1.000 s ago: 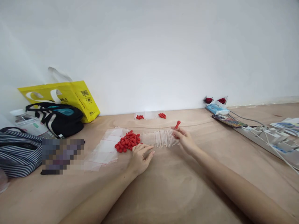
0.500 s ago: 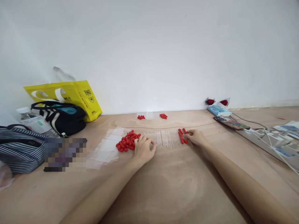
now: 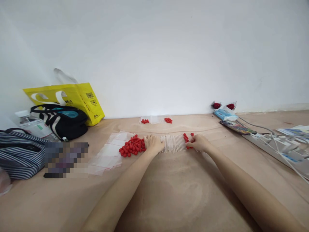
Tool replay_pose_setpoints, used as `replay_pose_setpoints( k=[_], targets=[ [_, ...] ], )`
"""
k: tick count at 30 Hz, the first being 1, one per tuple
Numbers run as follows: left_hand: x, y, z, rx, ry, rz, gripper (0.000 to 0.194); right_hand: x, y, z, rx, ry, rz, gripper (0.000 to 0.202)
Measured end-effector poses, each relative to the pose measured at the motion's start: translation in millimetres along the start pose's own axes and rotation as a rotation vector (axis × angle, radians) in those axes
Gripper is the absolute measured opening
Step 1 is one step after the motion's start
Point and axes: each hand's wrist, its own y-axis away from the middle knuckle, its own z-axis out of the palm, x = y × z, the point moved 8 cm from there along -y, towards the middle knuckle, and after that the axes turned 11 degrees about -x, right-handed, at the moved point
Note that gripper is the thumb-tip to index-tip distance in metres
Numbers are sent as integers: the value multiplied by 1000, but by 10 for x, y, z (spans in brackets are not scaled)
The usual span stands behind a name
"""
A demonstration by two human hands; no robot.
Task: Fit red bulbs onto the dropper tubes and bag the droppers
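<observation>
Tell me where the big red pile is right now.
In the head view, the red pile sits left of centre on the table, between the plastic bags and the left hand.

Both my bare forearms reach forward from the lower edge of my view, slanting inward. My left forearm (image 3: 127,183) rises rightward to my left hand (image 3: 154,143), back up, fingers forward and lightly bent, thumb out toward my right. My right forearm (image 3: 243,180) angles leftward; my right hand (image 3: 200,143) points left, fingers bent, thumb beneath. My hands are apart, nearly level.
</observation>
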Motion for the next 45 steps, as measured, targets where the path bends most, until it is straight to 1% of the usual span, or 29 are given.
replay_pose_setpoints(
  k=[8, 14, 16, 18, 21, 23, 25, 27, 28, 30, 31, 32, 33, 36, 39, 42, 45],
  targets=[
    [48, -56, 21, -87, 39, -50, 25, -67, 58, 37, 43, 21, 62, 21],
    [62, -67, 5, -86, 70, -42, 24, -137, 108, 57, 103, 43, 71, 19],
    [45, -52, -39, -73, 89, -14, 24, -155, 124, 60, 116, 46, 62, 19],
    [20, -9, -101, -64, 117, 44, 22, -169, 137, 50, 120, 42, 53, 20],
    [-24, 142, -205, -52, 168, 189, 18, -215, 156, -5, 127, 25, 20, 23],
    [-58, 301, -251, -35, 193, 304, 18, -275, 169, -39, 131, 5, -19, 20],
    [-99, 476, -244, -24, 200, 411, 17, -389, 195, -27, 127, -33, -111, 16],
    [-145, 636, -183, -15, 194, 504, 15, -559, 262, 41, 126, -87, -275, 14],
    [-163, 708, -146, 1, 183, 554, 18, -652, 316, 97, 124, -110, -372, 13],
    [-166, 856, -97, 86, 151, 689, 21, -810, 452, 237, 115, -117, -545, 11],
    [-179, 905, -66, 113, 157, 730, 22, -862, 517, 315, 111, -93, -599, 9],
    [-197, 934, -35, 130, 174, 751, 22, -900, 577, 387, 108, -65, -638, 7],
    [-217, 947, -7, 138, 196, 753, 23, -928, 630, 449, 108, -35, -670, 9],
    [-259, 946, 31, 154, 262, 720, 24, -989, 741, 572, 95, 29, -747, 22],
    [-257, 946, 19, 168, 282, 703, 23, -1042, 792, 617, 64, 25, -809, 18],
    [-250, 948, 4, 166, 285, 700, 23, -1069, 795, 623, 47, -22, -812, 15],
    [-252, 949, 2, 166, 293, 706, 23, -1073, 774, 651, 20, -58, -786, 14]
  ],
)
